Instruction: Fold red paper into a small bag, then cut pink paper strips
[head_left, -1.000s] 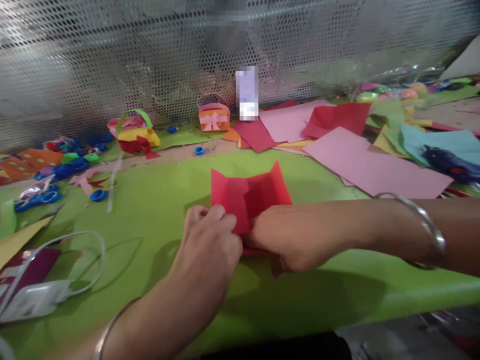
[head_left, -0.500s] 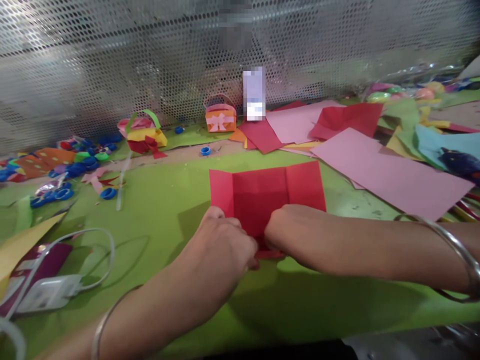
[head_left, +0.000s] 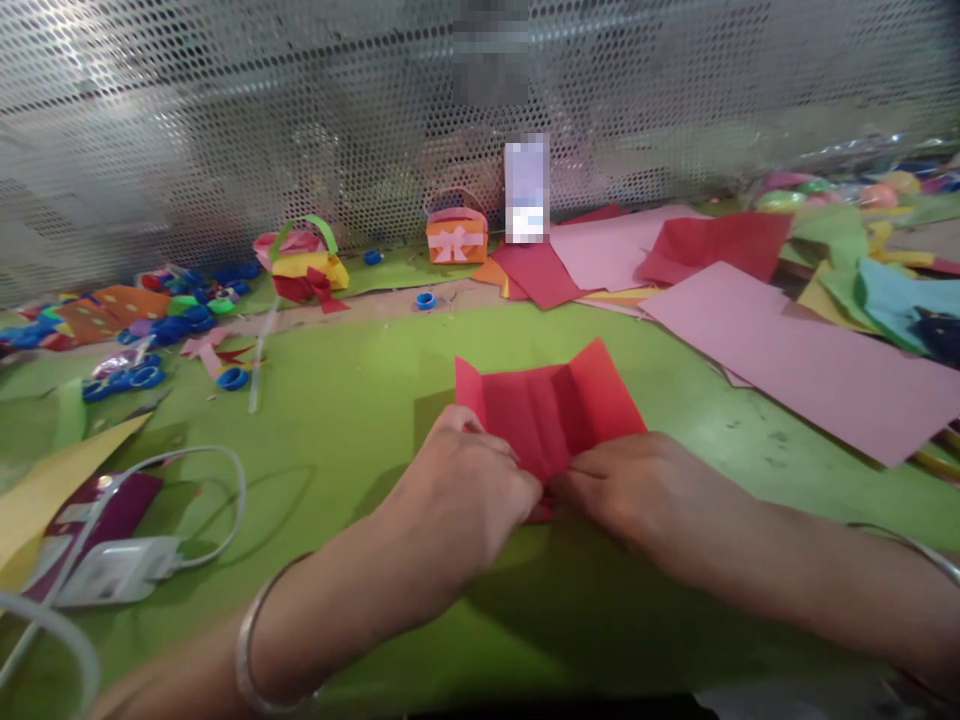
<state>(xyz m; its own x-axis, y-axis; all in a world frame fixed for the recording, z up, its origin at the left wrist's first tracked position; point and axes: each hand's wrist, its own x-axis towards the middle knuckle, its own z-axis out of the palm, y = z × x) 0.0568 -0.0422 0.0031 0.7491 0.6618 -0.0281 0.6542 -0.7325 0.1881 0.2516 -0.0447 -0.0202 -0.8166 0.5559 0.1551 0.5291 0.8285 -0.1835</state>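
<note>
Red paper [head_left: 529, 415], matt and creased into panels, is pinched along its near edge by both hands, directly before the person. Left hand [head_left: 472, 490]: fingers curled tightly over the near left part, tips hidden. Right hand [head_left: 645, 490]: fingers bent together on the near right part, close beside the left. The paper's side flaps stand up at a slant, forming a shallow trough. A metal bangle [head_left: 247, 650] rings the left wrist. Supporting surface: a smooth green table covering [head_left: 360, 400], faintly glossy, with dark specks at right. As seen from where I stand, a flat pink sheet [head_left: 810, 355] overlaps other coloured papers beyond the right hand. Farther back: a boxy orange paper basket [head_left: 442, 254] with a pink bow and, to its left, a yellow one [head_left: 330, 268] with a green strip handle. At left: a white plastic plug [head_left: 120, 575] with looped cable. Background: a grey perforated metal panel [head_left: 337, 110].
</note>
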